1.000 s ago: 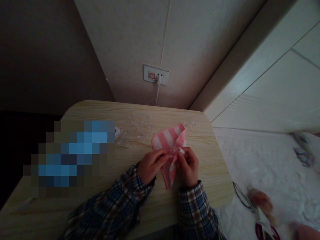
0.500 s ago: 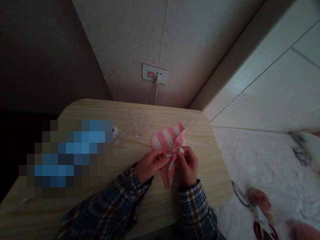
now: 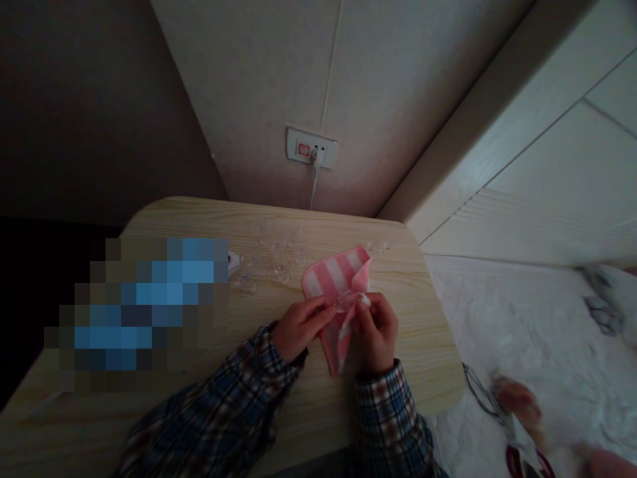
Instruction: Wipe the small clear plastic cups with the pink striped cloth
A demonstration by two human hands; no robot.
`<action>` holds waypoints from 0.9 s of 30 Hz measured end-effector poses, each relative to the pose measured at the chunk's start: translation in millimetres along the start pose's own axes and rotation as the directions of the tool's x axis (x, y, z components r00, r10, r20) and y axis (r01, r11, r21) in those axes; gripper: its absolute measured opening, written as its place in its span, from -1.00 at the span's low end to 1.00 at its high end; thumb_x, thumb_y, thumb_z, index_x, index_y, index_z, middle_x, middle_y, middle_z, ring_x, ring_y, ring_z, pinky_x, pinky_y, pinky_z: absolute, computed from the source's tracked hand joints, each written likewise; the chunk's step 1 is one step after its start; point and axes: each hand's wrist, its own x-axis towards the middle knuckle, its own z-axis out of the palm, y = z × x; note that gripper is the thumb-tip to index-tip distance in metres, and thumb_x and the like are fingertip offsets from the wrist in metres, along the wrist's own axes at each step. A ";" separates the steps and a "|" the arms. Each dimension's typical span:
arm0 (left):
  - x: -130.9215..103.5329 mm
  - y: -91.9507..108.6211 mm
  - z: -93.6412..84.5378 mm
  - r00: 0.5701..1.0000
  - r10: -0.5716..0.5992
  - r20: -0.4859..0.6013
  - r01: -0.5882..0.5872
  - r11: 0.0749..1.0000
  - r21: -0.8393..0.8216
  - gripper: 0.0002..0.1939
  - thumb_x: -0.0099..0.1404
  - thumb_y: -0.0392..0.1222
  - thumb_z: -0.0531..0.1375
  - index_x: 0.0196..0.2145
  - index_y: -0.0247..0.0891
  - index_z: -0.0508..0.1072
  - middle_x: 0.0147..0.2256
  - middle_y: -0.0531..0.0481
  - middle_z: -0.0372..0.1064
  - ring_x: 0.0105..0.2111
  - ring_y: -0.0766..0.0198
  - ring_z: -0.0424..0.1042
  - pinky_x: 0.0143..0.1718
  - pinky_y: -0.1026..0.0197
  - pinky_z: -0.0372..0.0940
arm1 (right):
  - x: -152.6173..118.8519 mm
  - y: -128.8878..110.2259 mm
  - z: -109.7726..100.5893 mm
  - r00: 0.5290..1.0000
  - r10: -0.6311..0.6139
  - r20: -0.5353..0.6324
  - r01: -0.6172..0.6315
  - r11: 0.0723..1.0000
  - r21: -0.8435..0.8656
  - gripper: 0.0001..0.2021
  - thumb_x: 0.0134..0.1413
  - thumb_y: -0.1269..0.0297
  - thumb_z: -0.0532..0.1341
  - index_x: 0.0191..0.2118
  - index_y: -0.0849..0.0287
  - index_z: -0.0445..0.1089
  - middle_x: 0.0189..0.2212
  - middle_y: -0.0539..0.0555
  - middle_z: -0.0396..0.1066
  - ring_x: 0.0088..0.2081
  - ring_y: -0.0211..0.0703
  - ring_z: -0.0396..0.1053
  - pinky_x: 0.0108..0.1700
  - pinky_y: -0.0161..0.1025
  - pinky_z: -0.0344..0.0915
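Note:
A pink-and-white striped cloth (image 3: 328, 275) lies on the wooden table (image 3: 418, 345) beneath both of my hands, its right side folded up. My left hand (image 3: 301, 326) is closed, with thumb and fingers pinching a small clear plastic piece (image 3: 344, 302) over the cloth. My right hand (image 3: 378, 328) is closed too, its thumb and forefinger pressed on a white, bunched bit of the cloth (image 3: 365, 299) against the clear piece. The piece's exact kind is hard to make out. Several similar clear round plastic pieces (image 3: 281, 274) lie left of and beyond the cloth.
A blurred-out blue item (image 3: 164, 292) covers the table's left part, with a white tip (image 3: 235, 261) showing. More small clear pieces (image 3: 382, 247) lie at the back right. A wall socket (image 3: 312, 147) holds a plug. Red-handled scissors (image 3: 527, 458) lie on the white quilted bedding (image 3: 557, 332).
My fingers have shifted slightly around the clear piece, which shows more between my hands now. The view has moved a little; the cloth stays in place.

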 end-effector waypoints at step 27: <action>-5.7 10.6 -2.8 0.972 0.216 -0.090 -0.232 0.856 -0.462 -0.72 0.18 -0.03 0.07 -0.25 -0.31 0.24 -0.62 0.16 0.10 -0.75 0.56 -0.09 -0.74 0.40 -0.19 | 3.8 -7.6 -0.4 0.998 0.009 -0.066 -0.003 0.996 0.085 -0.88 0.07 0.27 0.09 -0.35 0.20 0.29 -0.70 -0.14 0.10 -0.67 -0.43 -0.01 -0.65 -0.42 -0.09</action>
